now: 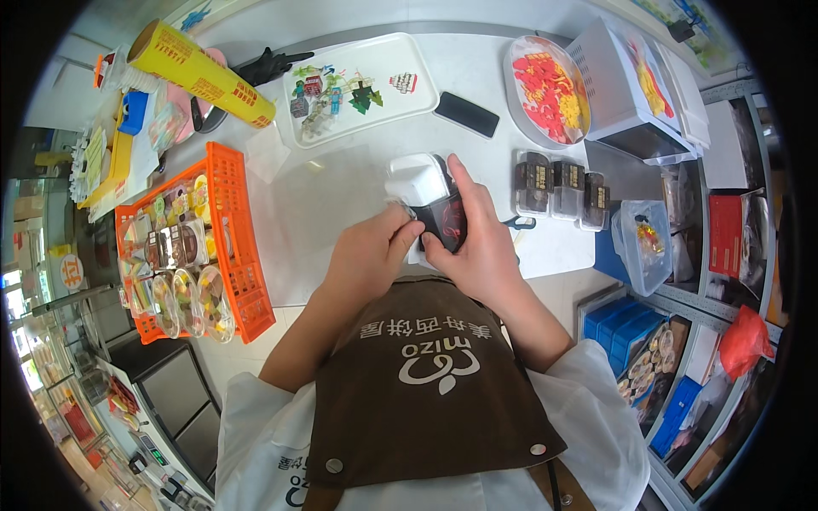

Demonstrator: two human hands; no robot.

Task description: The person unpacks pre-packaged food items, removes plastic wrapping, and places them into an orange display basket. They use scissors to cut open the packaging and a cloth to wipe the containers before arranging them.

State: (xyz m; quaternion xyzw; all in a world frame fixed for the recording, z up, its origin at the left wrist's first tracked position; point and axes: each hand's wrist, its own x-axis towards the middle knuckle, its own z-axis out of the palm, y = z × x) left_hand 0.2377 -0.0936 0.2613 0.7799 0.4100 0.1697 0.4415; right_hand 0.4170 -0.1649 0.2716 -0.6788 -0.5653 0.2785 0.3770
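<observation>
My right hand (479,243) grips a small clear plastic box (418,179) with dark contents, held tilted above the worktable. A dark label band (445,225) with a red pattern covers its near side. My left hand (370,249) pinches at the box's near left edge, thumb against finger; exactly what lies in the pinch is hidden. Right of my right hand, three similar clear boxes (567,186) with dark contents and labels stand in a row. Scissors with dark handles (524,223) lie partly hidden behind that hand.
An orange plastic crate (246,255) of packaged cakes stands left. Behind are a white tray (409,57) of small decorations, a black phone (466,115) and an oval tub (511,83) of red and yellow pieces. A yellow roll (198,70) leans at the back left; shelving (677,300) stands right.
</observation>
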